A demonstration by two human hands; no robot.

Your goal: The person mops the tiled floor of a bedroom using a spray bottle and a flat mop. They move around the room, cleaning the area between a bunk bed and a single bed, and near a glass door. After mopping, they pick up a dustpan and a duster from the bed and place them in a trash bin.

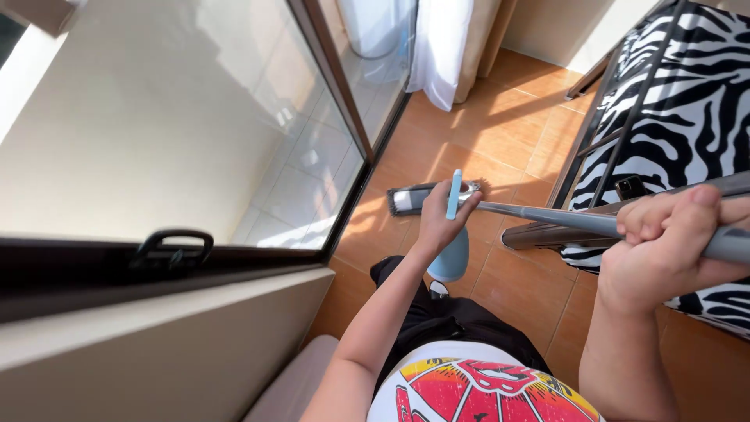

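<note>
Head cam, looking down. Right hand (664, 238) is fisted tight round the grey metal mop pole (547, 217), fingers wrapped over the top, near the upper end of the shaft at the right of view. The pole slants down and away to the left, to a flat mop head (414, 199) lying on the orange tile floor (500, 141), close to the bottom track of the sliding glass door (234, 141). Left hand (441, 215) is stretched out low near the mop head end, fingers closed w/ thumb on a thin light-blue strip (454, 194) that stands roughly upright; whether that strip is part of the mop, can't tell. A rounded light-blue piece (451, 258) sits just below that hand. Dark trousers & a white shirt w/ red-yellow print show at bottom centre. At right, a bed w/ zebra-print cover (687, 101) behind a metal rail, dark phone (630, 187) lying on it. White curtain (439, 47) hangs at top, beyond the door. Black handle (173, 246) on the window frame at left, pale sill below it.
</note>
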